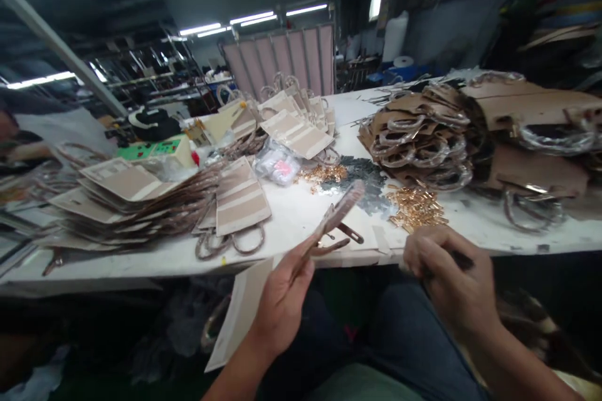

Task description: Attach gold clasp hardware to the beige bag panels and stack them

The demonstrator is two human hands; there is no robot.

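Observation:
My left hand (285, 304) is closed around a beige-and-brown bag panel (242, 310), which is tilted up in front of the table edge. A brown strap with a dark slotted tab (350, 233) sticks out from the panel's upper side. To its right, my right hand (449, 276) is curled closed near the table's front edge, apart from the panel. Something dark shows between its fingers, but blur hides what it is. Just beyond that hand lies a heap of small gold metal fittings (418, 207). Flat dark grey pieces (362, 178) are spread beside them.
Stacked bag panels with handles (136, 200) fill the table's left side. Brown panels with plastic-wrapped handles (423, 131) are piled at the right. A clear plastic bag (277, 163) and a green-topped device (157, 150) lie farther back. Another person's arm (28, 150) shows at far left.

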